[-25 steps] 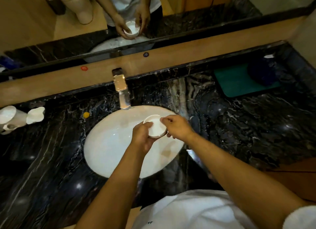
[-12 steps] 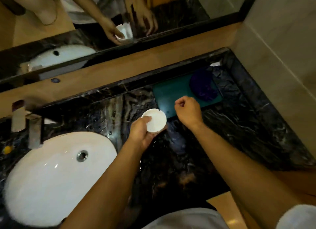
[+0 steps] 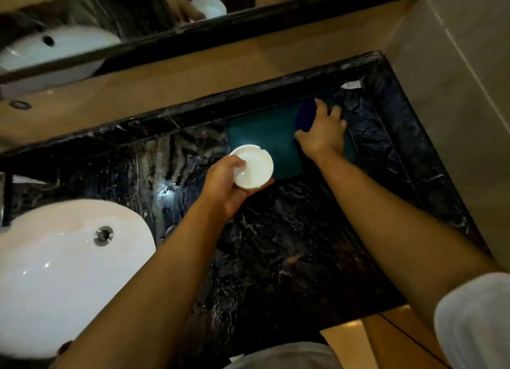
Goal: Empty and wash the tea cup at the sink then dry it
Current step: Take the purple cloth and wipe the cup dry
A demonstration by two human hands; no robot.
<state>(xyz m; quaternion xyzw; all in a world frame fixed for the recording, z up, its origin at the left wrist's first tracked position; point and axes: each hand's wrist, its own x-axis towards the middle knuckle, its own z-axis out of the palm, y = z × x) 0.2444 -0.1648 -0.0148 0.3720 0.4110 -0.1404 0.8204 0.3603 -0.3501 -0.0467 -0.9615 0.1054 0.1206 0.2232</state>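
My left hand grips a small white tea cup by its side and rim, above the dark marble counter to the right of the sink. The cup's opening faces me and looks empty. My right hand reaches out over a dark blue cloth that lies on a teal mat at the back right of the counter. Its fingers are spread on the cloth and its thumb lies at the cloth's near edge. Part of the cloth is hidden under the hand.
The white oval sink with its metal drain lies at the lower left. A mirror runs along the back above a wooden ledge. A tiled wall closes off the right side. Water drops glint on the counter near the sink.
The view has swung right, away from the sink. My left hand carried the cup over the counter. My right hand let go of the cup and reached out onto the blue cloth.
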